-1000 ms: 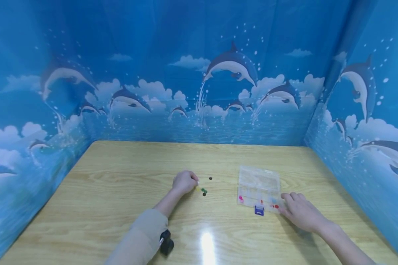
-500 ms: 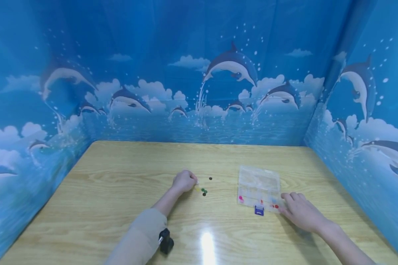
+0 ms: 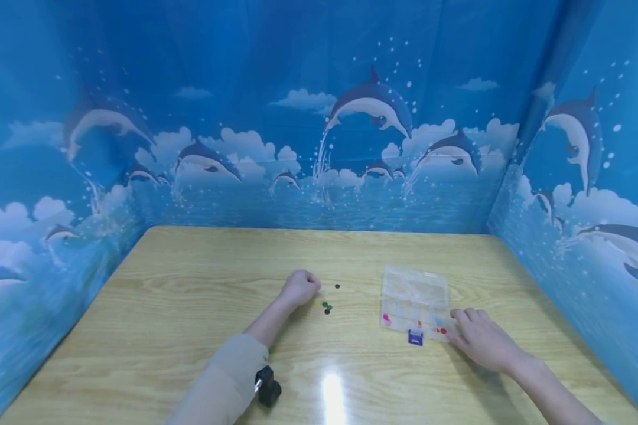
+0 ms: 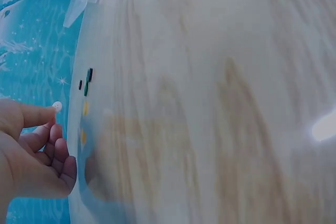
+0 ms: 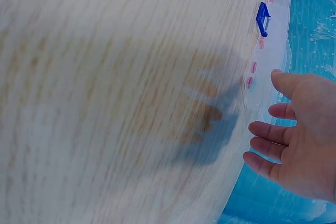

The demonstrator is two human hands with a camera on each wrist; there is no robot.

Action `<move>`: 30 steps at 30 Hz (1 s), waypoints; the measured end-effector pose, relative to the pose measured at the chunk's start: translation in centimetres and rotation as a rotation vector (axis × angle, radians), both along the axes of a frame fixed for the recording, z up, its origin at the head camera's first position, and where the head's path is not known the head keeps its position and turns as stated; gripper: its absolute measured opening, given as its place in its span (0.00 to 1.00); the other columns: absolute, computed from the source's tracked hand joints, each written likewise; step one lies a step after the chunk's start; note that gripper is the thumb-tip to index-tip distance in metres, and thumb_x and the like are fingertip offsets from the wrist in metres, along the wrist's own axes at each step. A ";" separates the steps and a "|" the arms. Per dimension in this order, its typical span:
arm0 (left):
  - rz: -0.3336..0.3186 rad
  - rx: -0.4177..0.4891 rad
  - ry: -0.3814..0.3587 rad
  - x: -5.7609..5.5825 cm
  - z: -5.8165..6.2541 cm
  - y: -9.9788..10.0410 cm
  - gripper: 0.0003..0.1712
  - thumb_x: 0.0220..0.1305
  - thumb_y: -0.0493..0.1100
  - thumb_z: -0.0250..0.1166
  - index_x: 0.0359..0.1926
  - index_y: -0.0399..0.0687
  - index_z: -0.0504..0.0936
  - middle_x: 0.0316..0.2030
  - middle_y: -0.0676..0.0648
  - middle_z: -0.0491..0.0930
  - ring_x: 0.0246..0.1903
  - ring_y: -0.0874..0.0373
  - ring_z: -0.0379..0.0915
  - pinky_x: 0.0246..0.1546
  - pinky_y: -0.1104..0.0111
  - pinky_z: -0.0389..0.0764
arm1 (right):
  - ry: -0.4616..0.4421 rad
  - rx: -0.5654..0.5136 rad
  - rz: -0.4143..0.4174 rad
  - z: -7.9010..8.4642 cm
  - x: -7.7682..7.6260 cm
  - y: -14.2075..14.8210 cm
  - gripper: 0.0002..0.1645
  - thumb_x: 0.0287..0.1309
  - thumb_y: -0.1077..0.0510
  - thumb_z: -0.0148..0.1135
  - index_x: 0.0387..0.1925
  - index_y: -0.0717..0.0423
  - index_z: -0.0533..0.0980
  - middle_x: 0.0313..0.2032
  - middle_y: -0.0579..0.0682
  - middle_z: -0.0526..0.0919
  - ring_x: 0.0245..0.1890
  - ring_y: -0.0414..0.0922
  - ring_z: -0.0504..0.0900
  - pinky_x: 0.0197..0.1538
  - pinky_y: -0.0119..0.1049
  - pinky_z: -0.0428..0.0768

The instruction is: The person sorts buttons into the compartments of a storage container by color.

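My left hand (image 3: 300, 287) pinches a small white button (image 4: 57, 106) between thumb and fingertip, close over the table. Beside it lie green buttons (image 3: 326, 306), a dark button (image 3: 327, 311) and yellow buttons (image 4: 85, 107). Another dark button (image 3: 337, 286) lies a little farther back. A clear plastic compartment box (image 3: 414, 283) stands with its lid folded back, a pink button (image 3: 386, 317) and red pieces (image 3: 443, 331) in its front compartments. My right hand (image 3: 484, 342) is at the box's right front corner, its fingers loosely bent and its thumb (image 5: 283, 80) right by the edge.
A blue latch (image 3: 416, 337) sticks out from the box's front edge. The wood-grain table (image 3: 202, 260) is bounded at the back and sides by a blue dolphin-print curtain (image 3: 298, 200). A black device (image 3: 267, 386) sits at my left sleeve.
My left hand has shifted slightly left, then back right and a little up, with the white button at its fingertips. My right hand and the box have stayed in place.
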State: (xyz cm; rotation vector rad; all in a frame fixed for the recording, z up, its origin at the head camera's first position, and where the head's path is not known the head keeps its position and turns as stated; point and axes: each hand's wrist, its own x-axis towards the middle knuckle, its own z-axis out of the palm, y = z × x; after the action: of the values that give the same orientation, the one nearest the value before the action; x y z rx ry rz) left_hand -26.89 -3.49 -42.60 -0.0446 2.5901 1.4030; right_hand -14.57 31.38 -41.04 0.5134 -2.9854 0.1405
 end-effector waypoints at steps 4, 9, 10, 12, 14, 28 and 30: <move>-0.042 0.051 -0.014 0.3 0.4 0.4 0.05 0.57 0.34 0.60 0.34 0.39 0.80 0.30 0.46 0.76 0.26 0.56 0.69 0.23 0.70 0.71 | 0.004 0.006 0.003 0.0 0.0 0.0 0.25 0.55 0.55 0.63 0.48 0.69 0.70 0.43 0.63 0.75 0.45 0.61 0.73 0.49 0.55 0.71; -0.070 0.081 -0.040 0.6 0.8 1.1 0.06 0.59 0.37 0.61 0.36 0.39 0.80 0.33 0.46 0.76 0.27 0.56 0.68 0.24 0.69 0.71 | 0.008 0.013 0.001 0.1 0.1 -0.1 0.25 0.55 0.55 0.62 0.48 0.69 0.70 0.43 0.63 0.75 0.46 0.61 0.73 0.49 0.56 0.70; -0.078 0.089 -0.042 0.6 0.9 1.2 0.06 0.59 0.37 0.61 0.36 0.39 0.80 0.33 0.46 0.76 0.26 0.56 0.67 0.24 0.69 0.70 | 0.009 0.014 0.001 0.1 0.1 -0.1 0.25 0.55 0.55 0.62 0.48 0.69 0.70 0.43 0.63 0.75 0.45 0.61 0.73 0.49 0.56 0.70; -0.090 0.099 -0.042 0.7 1.0 1.5 0.06 0.59 0.38 0.61 0.35 0.39 0.80 0.33 0.46 0.77 0.25 0.57 0.67 0.23 0.68 0.69 | 0.012 0.018 0.001 0.1 0.1 -0.2 0.25 0.55 0.55 0.63 0.48 0.69 0.70 0.43 0.63 0.75 0.45 0.60 0.73 0.49 0.56 0.70; -0.109 0.111 -0.045 0.7 1.0 1.8 0.05 0.59 0.38 0.61 0.34 0.40 0.80 0.34 0.46 0.77 0.26 0.57 0.67 0.24 0.67 0.70 | 0.015 0.021 0.003 0.1 0.1 -0.2 0.25 0.55 0.55 0.63 0.48 0.69 0.70 0.43 0.63 0.75 0.45 0.60 0.73 0.49 0.55 0.70; -0.231 0.174 0.004 1.5 1.6 4.5 0.06 0.59 0.39 0.63 0.35 0.40 0.82 0.38 0.46 0.80 0.41 0.53 0.73 0.41 0.61 0.75 | 0.034 0.021 0.010 0.1 0.0 -0.1 0.25 0.55 0.55 0.63 0.48 0.69 0.70 0.42 0.63 0.75 0.44 0.60 0.73 0.48 0.55 0.71; -0.225 0.165 0.007 1.6 1.7 5.0 0.06 0.59 0.40 0.63 0.34 0.41 0.82 0.37 0.47 0.80 0.41 0.53 0.73 0.42 0.61 0.74 | 0.030 0.019 0.009 0.1 0.0 -0.1 0.25 0.55 0.55 0.63 0.48 0.69 0.70 0.42 0.62 0.76 0.44 0.59 0.73 0.48 0.55 0.71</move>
State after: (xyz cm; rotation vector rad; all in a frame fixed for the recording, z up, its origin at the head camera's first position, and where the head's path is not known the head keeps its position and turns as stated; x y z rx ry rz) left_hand -25.32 1.46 -40.94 0.2672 2.3855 1.5256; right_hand -14.56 31.25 -40.95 0.5267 -2.9585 0.1050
